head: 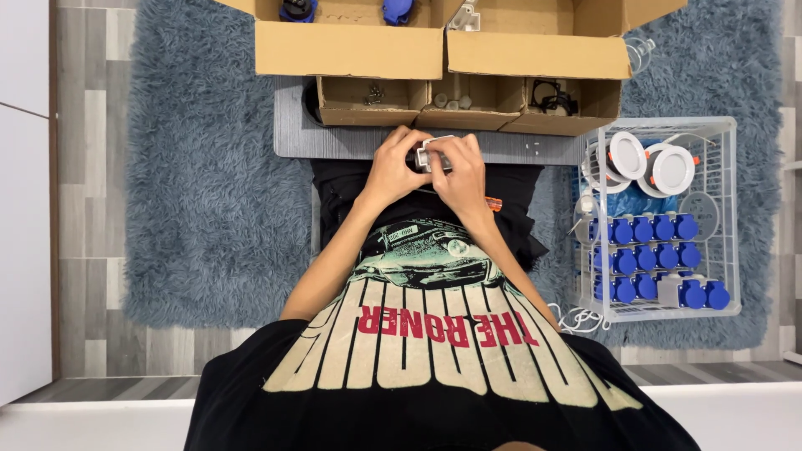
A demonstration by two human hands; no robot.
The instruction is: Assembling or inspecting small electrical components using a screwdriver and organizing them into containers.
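Observation:
Both hands meet in front of me over the near edge of a small grey table (334, 140). My left hand (389, 169) and my right hand (461, 174) together grip a small white and grey part (431, 153), pinched between the fingertips of both. Most of the part is hidden by my fingers. A small orange bit (494, 203) lies on my dark lap just below my right wrist.
Three small open cardboard trays (468, 107) with screws, round pieces and black rings sit on the table. Two big cardboard boxes (351, 46) stand behind them. A clear wire basket (660, 219) at my right holds white round lamps and several blue parts. A grey-blue shaggy rug (209, 200) covers the floor.

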